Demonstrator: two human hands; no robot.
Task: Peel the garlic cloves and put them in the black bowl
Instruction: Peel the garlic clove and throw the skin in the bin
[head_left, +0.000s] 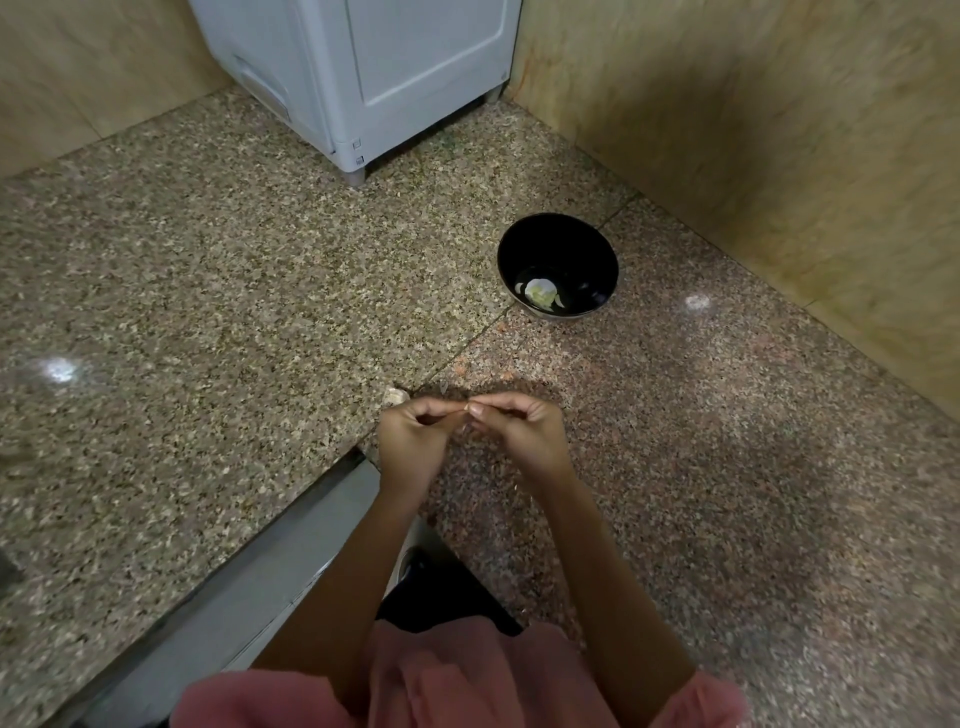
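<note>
While left hand (410, 436) and right hand (524, 431) pinch one clove (464, 407), one black bowl (557, 241) beyond

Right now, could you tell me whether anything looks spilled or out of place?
Only a pale scrap, perhaps garlic skin, lying loose on the stone surface by the left hand, outside the black bowl.

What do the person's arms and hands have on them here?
The left hand and right hand are ungloved, and no watch shows at either wrist. Both forearms are bare. A loose pink top at the bottom edge has sleeves ending high on the arms.
</note>
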